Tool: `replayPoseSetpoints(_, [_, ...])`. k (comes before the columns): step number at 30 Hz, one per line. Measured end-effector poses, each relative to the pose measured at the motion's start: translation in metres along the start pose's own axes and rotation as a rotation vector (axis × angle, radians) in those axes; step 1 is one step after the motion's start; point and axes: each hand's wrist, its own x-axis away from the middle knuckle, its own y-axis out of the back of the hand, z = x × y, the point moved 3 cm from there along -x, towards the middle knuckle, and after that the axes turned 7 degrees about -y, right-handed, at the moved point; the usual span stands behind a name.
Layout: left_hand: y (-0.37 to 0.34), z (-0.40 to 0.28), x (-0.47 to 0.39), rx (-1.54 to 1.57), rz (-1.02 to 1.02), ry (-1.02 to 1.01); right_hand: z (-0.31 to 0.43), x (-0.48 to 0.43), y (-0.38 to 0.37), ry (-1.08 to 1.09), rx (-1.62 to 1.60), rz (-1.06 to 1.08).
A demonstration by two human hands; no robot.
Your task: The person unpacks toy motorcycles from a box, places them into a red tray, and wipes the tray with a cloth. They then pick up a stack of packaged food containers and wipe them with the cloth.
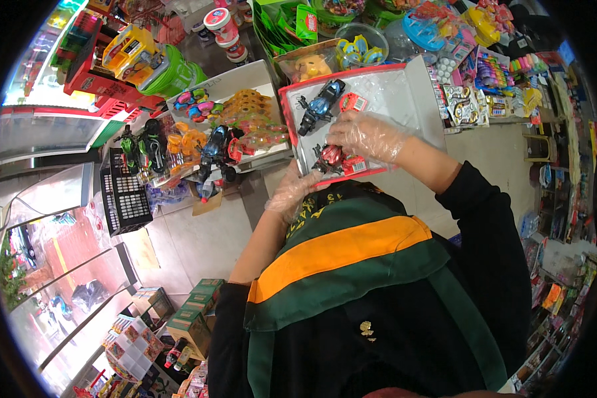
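Note:
A shallow white cardboard box with a red rim (423,94) lies before me. Inside it are a blue-and-black toy motorcycle (321,107) with a red tag and, nearer me, a red-and-black toy motorcycle (330,158) with another red tag. My right hand (365,137), in a clear plastic glove, reaches into the box with its fingertips at the red toy; the fingers' grip is partly hidden. My left hand (293,189), gloved too, is at the box's near left corner, its fingers along the rim beside the red toy. Whether it grips the rim is unclear.
Left of the box, a display box (248,79) holds small toys, with more toy motorcycles (214,149) beside it. A black plastic basket (127,199) stands farther left. Candy tubs and a clear round container (363,45) line the far side; packaged sweets (465,105) lie right.

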Motion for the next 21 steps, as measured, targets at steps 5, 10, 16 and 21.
replayPoseSetpoints(5, [-0.002, -0.008, 0.003, 0.101, 0.046, -0.023, 0.006, 0.001, 0.010, -0.066, -0.101, 0.016])
replayPoseSetpoints(10, [0.002, -0.008, 0.002, 0.268, 0.015, -0.016, 0.018, 0.014, 0.021, -0.123, -0.051, -0.058])
replayPoseSetpoints(16, [-0.002, -0.003, -0.002, 0.149, -0.090, 0.062, 0.024, 0.023, 0.018, -0.236, -0.076, 0.028])
replayPoseSetpoints(21, [-0.002, 0.000, 0.000, 0.042, -0.114, 0.069, 0.030, 0.016, 0.013, -0.163, -0.093, 0.006])
